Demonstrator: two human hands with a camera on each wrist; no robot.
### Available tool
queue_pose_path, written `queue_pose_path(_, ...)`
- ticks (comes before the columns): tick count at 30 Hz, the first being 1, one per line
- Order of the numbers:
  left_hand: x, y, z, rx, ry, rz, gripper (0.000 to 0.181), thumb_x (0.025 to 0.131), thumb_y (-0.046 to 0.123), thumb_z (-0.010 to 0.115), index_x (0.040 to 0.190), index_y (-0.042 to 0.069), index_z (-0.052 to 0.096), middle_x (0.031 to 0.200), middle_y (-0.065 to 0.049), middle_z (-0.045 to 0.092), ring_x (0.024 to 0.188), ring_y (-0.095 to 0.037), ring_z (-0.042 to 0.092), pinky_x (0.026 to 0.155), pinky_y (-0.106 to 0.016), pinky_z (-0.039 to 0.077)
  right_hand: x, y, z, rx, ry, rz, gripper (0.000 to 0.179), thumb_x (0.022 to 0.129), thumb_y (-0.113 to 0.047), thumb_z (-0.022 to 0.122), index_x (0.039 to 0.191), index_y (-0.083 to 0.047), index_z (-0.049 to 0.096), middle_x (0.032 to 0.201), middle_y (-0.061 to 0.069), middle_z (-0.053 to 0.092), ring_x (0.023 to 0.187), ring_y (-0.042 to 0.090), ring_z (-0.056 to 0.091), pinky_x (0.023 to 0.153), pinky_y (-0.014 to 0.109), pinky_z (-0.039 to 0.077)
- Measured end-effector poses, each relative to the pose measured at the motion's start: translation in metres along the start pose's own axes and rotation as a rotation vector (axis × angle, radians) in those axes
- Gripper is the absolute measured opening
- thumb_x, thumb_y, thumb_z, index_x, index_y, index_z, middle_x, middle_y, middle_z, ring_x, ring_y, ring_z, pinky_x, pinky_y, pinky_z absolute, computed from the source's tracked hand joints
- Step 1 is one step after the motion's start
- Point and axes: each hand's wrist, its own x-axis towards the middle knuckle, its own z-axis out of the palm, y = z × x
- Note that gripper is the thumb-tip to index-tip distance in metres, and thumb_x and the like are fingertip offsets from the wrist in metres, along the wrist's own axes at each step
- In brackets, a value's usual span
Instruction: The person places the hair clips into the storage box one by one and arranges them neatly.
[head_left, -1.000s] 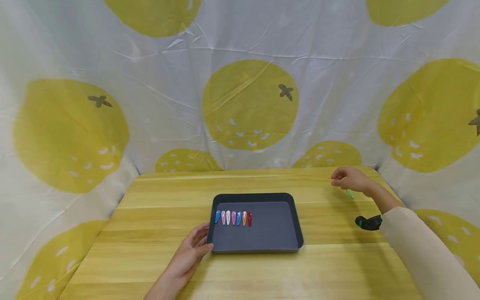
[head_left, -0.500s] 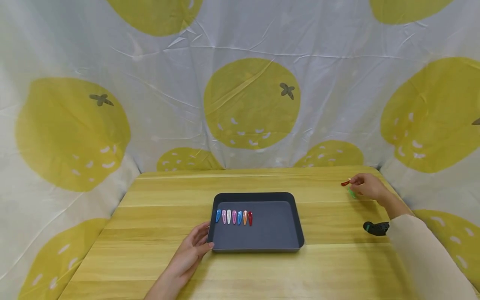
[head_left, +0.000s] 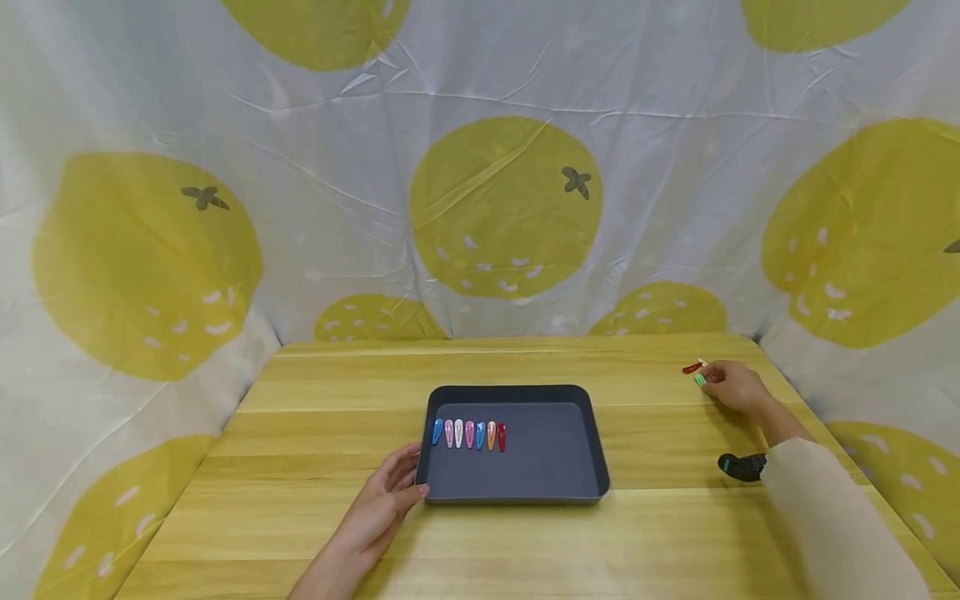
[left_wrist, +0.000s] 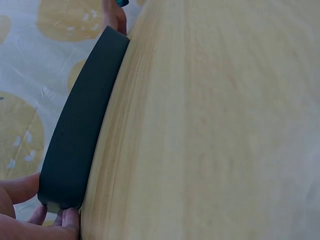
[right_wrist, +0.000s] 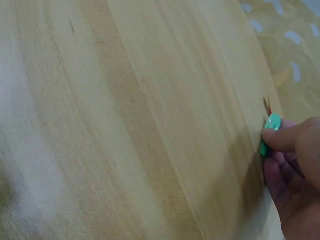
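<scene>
My left hand (head_left: 378, 504) grips the near left corner of a dark grey tray (head_left: 551, 458), thumb on the rim. In the left wrist view, its fingers sit around the end of the tray's wall (left_wrist: 82, 125). Inside the tray lies a row of several snap hair clips, from a blue clip (head_left: 437, 431) at the left to a red clip (head_left: 502, 437). At the table's far right, my right hand (head_left: 737, 387) pinches a green hair clip (right_wrist: 271, 132) between thumb and fingers. Just beyond it lie another red hair clip (head_left: 691, 367) and a whitish one (head_left: 702, 362), partly hidden.
The wooden table (head_left: 300, 458) reaches back to a white curtain (head_left: 337, 208) printed with yellow lemons, which also hangs at both sides. A black device (head_left: 741, 467) with a green mark shows beside the right sleeve (head_left: 832, 508).
My right hand has come down to the green clip and now pinches it. The red and whitish clips, earlier hidden behind the hand, have come into view. The left hand and tray stay put.
</scene>
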Motion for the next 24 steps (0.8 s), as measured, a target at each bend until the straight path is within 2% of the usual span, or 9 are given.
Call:
queue_pose_path(8, 0.0001, -0.0008, -0.001, -0.007, -0.007, 0.005, 0.072, 0.093, -0.015, 0.059, 0.157, 0.0, 0.033, 0.158, -0.027, 0.032, 0.145, -0.042, 0.031, 0.108, -0.038, 0.042, -0.0035, -0.0046, 0.0026, 0.002, 0.035, 0.004, 0.027, 0.103, -0.011, 0.06, 0.117, 0.012, 0.061, 0.109, 0.029, 0.064, 0.104, 0.05, 0.057, 0.089, 0.064, 0.044)
queue_pose_path(11, 0.0, -0.0011, -0.0008, -0.005, -0.004, 0.003, 0.071, 0.093, -0.015, 0.059, 0.157, 0.0, 0.033, 0.158, -0.027, 0.031, 0.145, -0.042, 0.031, 0.108, -0.037, 0.043, -0.0041, -0.0027, 0.0051, 0.021, 0.053, -0.008, 0.027, 0.103, -0.012, 0.061, 0.118, 0.011, 0.061, 0.108, 0.027, 0.065, 0.102, 0.046, 0.058, 0.086, 0.059, 0.047)
queue_pose_path(14, 0.0002, -0.0017, -0.0007, -0.006, -0.004, 0.001, 0.071, 0.092, -0.015, 0.059, 0.157, -0.001, 0.033, 0.158, -0.027, 0.031, 0.144, -0.042, 0.032, 0.107, -0.036, 0.043, -0.0061, -0.0013, 0.006, 0.071, 0.058, -0.008, 0.025, 0.103, -0.011, 0.061, 0.118, 0.009, 0.062, 0.107, 0.023, 0.064, 0.097, 0.038, 0.058, 0.079, 0.046, 0.049)
queue_pose_path(19, 0.0005, -0.002, -0.0007, -0.002, -0.005, 0.001, 0.072, 0.092, -0.015, 0.059, 0.157, -0.001, 0.032, 0.159, -0.026, 0.031, 0.144, -0.041, 0.031, 0.107, -0.035, 0.043, -0.0077, 0.001, 0.0053, 0.278, 0.025, 0.01, 0.03, 0.105, -0.01, 0.059, 0.128, 0.01, 0.057, 0.117, 0.025, 0.061, 0.094, 0.023, 0.057, 0.072, 0.03, 0.052)
queue_pose_path(22, 0.0006, -0.0017, -0.0009, -0.004, -0.005, 0.003, 0.072, 0.092, -0.015, 0.059, 0.157, -0.001, 0.032, 0.159, -0.026, 0.031, 0.144, -0.041, 0.032, 0.105, -0.033, 0.044, -0.0072, 0.0022, 0.0046, 0.439, -0.006, 0.017, 0.039, 0.105, -0.01, 0.06, 0.135, 0.013, 0.051, 0.123, 0.027, 0.06, 0.093, 0.015, 0.062, 0.076, 0.028, 0.057)
queue_pose_path(24, 0.0006, -0.0015, -0.0007, -0.006, -0.005, 0.005, 0.072, 0.092, -0.015, 0.059, 0.157, -0.001, 0.032, 0.158, -0.027, 0.031, 0.144, -0.041, 0.032, 0.104, -0.032, 0.045, -0.0074, 0.002, 0.0036, 0.539, -0.029, 0.026, 0.042, 0.104, -0.01, 0.062, 0.137, 0.014, 0.049, 0.122, 0.02, 0.062, 0.093, 0.01, 0.066, 0.078, 0.028, 0.058)
